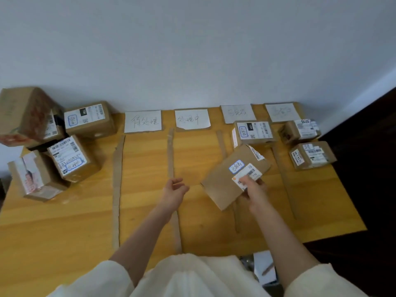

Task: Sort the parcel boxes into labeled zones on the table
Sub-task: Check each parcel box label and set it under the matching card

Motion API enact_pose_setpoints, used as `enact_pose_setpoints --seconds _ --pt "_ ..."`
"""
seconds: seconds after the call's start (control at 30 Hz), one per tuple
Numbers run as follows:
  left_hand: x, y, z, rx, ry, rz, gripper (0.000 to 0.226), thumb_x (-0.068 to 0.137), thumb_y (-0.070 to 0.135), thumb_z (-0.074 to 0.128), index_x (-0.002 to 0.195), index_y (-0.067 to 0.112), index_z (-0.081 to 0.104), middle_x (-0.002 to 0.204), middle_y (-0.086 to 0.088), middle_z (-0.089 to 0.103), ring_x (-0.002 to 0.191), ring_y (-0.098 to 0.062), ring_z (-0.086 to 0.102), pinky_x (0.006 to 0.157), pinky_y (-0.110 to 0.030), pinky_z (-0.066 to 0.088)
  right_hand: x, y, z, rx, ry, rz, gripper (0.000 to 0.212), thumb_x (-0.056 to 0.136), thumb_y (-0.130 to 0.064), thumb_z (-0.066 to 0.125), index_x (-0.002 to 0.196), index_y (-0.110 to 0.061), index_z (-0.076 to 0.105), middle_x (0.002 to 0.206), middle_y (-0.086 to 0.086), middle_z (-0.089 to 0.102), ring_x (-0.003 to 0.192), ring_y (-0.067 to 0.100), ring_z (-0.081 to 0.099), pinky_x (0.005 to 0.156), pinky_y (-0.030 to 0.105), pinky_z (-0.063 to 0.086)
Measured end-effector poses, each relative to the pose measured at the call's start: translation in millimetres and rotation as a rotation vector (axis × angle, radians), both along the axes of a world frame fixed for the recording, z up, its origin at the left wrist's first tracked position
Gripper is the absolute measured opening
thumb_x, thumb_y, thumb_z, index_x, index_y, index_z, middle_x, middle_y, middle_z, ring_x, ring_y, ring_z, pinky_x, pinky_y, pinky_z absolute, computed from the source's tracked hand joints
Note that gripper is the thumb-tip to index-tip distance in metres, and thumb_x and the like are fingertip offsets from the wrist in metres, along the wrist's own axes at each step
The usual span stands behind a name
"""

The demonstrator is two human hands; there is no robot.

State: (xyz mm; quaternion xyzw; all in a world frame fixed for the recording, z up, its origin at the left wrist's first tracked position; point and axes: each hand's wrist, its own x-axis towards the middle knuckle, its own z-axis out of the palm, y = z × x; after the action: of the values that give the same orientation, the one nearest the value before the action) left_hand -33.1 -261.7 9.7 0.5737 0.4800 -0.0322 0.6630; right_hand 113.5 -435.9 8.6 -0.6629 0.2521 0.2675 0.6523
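One flat parcel box (230, 179) gripped by right hand (254, 190); left hand (174, 191) fingers released

Both bare forearms are reaching forward out of loose pale sleeves (102, 277). The left hand (174, 190) is hovering palm turned inward and upward, its fingers relaxed and loosely curled, gripping nothing. The right hand (254, 189) is extending further right, wrist tilting slightly, fingers (246, 181) curling over the near edge of a flat parcel box (227, 183) and gripping it, holding it tilted above the surface.
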Motion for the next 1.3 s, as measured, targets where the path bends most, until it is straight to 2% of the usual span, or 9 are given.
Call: enact_pose_setpoints --seconds 0.1,0.2,0.3,0.37,0.5,0.67,0.83,1.03,1.3 --pt "6.6 -14.2 -8.8 0.087 0.063 -0.134 0.041 0.094 0.03 0.059 0.132 0.019 0.048 0.129 -0.002 0.053 0.107 -0.018 0.053 0.084 -0.033 0.044 19.9 -30.0 -5.8 -0.102 -0.032 -0.03 0.041 0.083 -0.005 0.068 0.122 -0.009 0.057 0.105 0.011 0.07 0.083 0.023 0.066 0.078 0.04 0.055" --pt "13.6 -29.0 -18.9 0.213 0.149 -0.319 0.045 0.094 0.033 0.056 0.136 0.02 0.045 0.141 -0.001 0.048 0.12 -0.02 0.052 0.092 -0.036 0.048 37.0 -52.5 -11.8 -0.208 -0.062 0.021 0.042 0.086 -0.01 0.068 0.126 -0.013 0.056 0.109 0.008 0.068 0.089 0.025 0.064 0.072 0.033 0.053" --pt "19.5 -40.2 -23.0 0.337 0.225 -0.482 0.046 0.097 0.032 0.052 0.141 0.022 0.041 0.145 0.001 0.045 0.079 -0.005 0.056 0.067 -0.025 0.047 49.1 -63.6 -18.7 -0.248 -0.108 0.068 0.04 0.089 -0.01 0.066 0.127 -0.013 0.056 0.115 0.009 0.067 0.092 0.023 0.063 0.072 0.031 0.049" --pt "24.2 -47.9 -26.4 0.367 0.263 -0.538 0.048 0.097 0.032 0.051 0.142 0.024 0.039 0.14 0.001 0.05 0.063 -0.006 0.051 0.062 -0.03 0.05 58.0 -71.6 -21.9 -0.262 -0.103 0.093 0.04 0.09 -0.01 0.066 0.129 -0.014 0.055 0.117 0.01 0.067 0.092 0.023 0.063 0.075 0.033 0.048" --pt "28.2 -57.4 -30.9 0.375 0.329 -0.613 0.052 0.095 0.032 0.053 0.144 0.023 0.037 0.125 -0.006 0.058 0.074 -0.023 0.064 0.07 -0.037 0.055 74.7 -82.7 -26.7 -0.269 -0.08 0.164 0.043 0.092 -0.012 0.065 0.134 -0.014 0.054 0.12 0.009 0.066 0.097 0.022 0.062 0.082 0.035 0.05" --pt "27.7 -62.5 -37.4 0.364 0.395 -0.648 0.055 0.094 0.034 0.053 0.145 0.022 0.035 0.115 -0.007 0.06 0.068 -0.02 0.06 0.069 -0.036 0.053 88.3 -86.7 -36.5 -0.385 -0.172 0.223 0.048 0.094 -0.012 0.063 0.14 -0.013 0.048 0.129 0.007 0.062 0.105 0.021 0.06 0.086 0.031 0.047" --pt "29.6 -66.7 -40.3 0.417 0.458 -0.686 0.056 0.093 0.04 0.051 0.145 0.025 0.035 0.135 -0.005 0.054 0.104 -0.028 0.063 0.1 -0.042 0.045 85.8 -84.8 -49.3 -0.662 -0.335 0.492 0.058 0.084 -0.024 0.073 0.138 -0.023 0.049 0.134 0.007 0.049 0.12 0.029 0.052 0.099 0.044 0.048" --pt "31.7 -69.0 -42.1 0.402 0.472 -0.649 0.056 0.092 0.039 0.053 0.144 0.026 0.037 0.134 -0.005 0.055 0.104 -0.026 0.063 0.1 -0.041 0.045 68.4 -81.4 -57.5 -0.876 -0.382 0.798 0.079 0.077 -0.033 0.08 0.145 -0.023 0.041 0.154 0.005 0.031 0.141 0.027 0.027 0.112 0.042 0.032" --pt "31.9 -71.7 -45.0 0.406 0.473 -0.63 0.053 0.093 0.038 0.054 0.142 0.025 0.04 0.125 -0.007 0.06 0.099 -0.023 0.065 0.103 -0.04 0.042 84.3 -82.7 -59.4 -0.871 -0.359 0.868 0.079 0.08 -0.029 0.078 0.148 -0.023 0.039 0.161 0.004 0.02 0.147 0.027 0.019 0.114 0.043 0.028"
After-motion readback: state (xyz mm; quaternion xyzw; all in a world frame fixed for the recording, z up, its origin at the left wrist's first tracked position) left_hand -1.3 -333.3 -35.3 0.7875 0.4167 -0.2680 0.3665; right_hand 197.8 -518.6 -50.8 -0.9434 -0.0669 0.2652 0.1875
